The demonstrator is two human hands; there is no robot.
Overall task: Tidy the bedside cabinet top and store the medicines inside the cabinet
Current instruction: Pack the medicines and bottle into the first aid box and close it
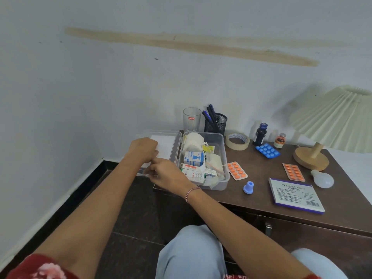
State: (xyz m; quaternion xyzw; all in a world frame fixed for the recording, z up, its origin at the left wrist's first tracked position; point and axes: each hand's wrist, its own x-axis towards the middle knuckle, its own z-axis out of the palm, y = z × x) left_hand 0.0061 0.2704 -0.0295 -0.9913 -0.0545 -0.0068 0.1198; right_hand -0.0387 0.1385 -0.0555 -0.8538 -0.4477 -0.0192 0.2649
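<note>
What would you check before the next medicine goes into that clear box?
1. Is the lid open: ok, swung left.
2. Hands free: not ok; left hand and right hand are both on the lid.
3. Room in the clear box: cannot tell; it looks crowded.
4. Loose medicines in reach: ok; an orange blister pack lies beside the box.
5. Syrup bottle capped and upright: ok.

Orange blister strips (237, 170), blue blister pack (267, 150)

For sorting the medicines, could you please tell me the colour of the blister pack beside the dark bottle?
That blister pack is blue; head view.
</note>
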